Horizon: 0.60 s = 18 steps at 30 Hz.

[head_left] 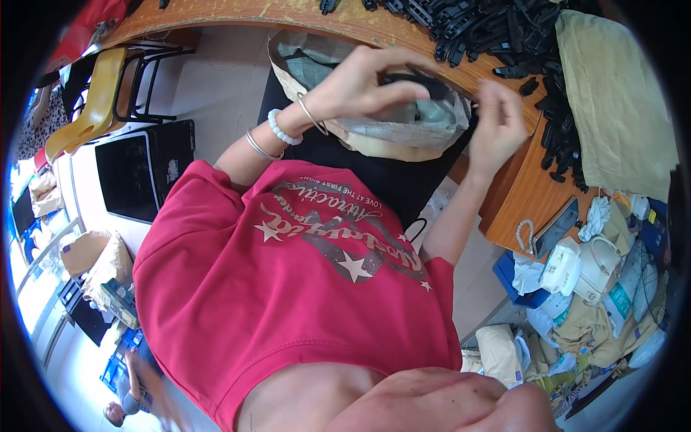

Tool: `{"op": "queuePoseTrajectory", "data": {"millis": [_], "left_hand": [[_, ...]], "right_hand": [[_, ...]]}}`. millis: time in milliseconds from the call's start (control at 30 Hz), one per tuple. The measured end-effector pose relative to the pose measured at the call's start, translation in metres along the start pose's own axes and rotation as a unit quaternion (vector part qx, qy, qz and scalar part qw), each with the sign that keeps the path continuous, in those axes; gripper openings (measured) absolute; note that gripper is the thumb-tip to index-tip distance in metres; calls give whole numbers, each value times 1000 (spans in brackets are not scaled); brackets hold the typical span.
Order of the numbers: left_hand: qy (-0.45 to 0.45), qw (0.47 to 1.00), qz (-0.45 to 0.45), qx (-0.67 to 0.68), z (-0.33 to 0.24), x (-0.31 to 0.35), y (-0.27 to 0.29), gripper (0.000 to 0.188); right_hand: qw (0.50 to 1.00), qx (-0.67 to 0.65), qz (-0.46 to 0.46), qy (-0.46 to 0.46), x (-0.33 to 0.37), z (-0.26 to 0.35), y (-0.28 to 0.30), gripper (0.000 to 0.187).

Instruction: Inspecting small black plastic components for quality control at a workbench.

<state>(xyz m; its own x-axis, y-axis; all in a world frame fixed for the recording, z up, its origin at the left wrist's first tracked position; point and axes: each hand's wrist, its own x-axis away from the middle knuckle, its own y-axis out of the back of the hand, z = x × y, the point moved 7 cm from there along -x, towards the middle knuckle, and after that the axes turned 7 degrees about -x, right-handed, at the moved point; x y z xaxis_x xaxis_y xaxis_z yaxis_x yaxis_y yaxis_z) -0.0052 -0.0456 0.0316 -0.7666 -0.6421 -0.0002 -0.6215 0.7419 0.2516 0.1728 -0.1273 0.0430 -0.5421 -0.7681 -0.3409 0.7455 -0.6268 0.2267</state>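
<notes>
My left hand [374, 83], with bracelets at its wrist, is over an open sack [403, 137] at my lap. Its thumb and fingers curve around a black plastic part [435, 88], which the fingers partly hide. My right hand [498, 122] is at the sack's right edge, beside the table edge. Its fingers are curled together and a little blurred; what they pinch, if anything, cannot be made out. The sack has a pale outside and a grey-green lining. Many similar black plastic parts [482, 29] lie heaped on the wooden table [252, 11] beyond my hands.
A beige cloth sack [612, 101] lies over the table's right side. Right of me, a phone [558, 227] and a bead bracelet [525, 236] rest near a white handbag [599, 268] and piled bags. A yellow chair [93, 108] stands left. Another person [133, 396] is far off at lower left.
</notes>
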Motion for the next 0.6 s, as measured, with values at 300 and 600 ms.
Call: {"op": "queuePoseTrajectory", "data": {"millis": [300, 600], "left_hand": [[114, 948, -238, 176, 80, 4, 115, 23], [15, 823, -223, -523, 18, -32, 113, 30]], "right_hand": [[876, 480, -33, 33, -51, -49, 51, 32], [788, 614, -42, -9, -53, -25, 48, 26]]}}
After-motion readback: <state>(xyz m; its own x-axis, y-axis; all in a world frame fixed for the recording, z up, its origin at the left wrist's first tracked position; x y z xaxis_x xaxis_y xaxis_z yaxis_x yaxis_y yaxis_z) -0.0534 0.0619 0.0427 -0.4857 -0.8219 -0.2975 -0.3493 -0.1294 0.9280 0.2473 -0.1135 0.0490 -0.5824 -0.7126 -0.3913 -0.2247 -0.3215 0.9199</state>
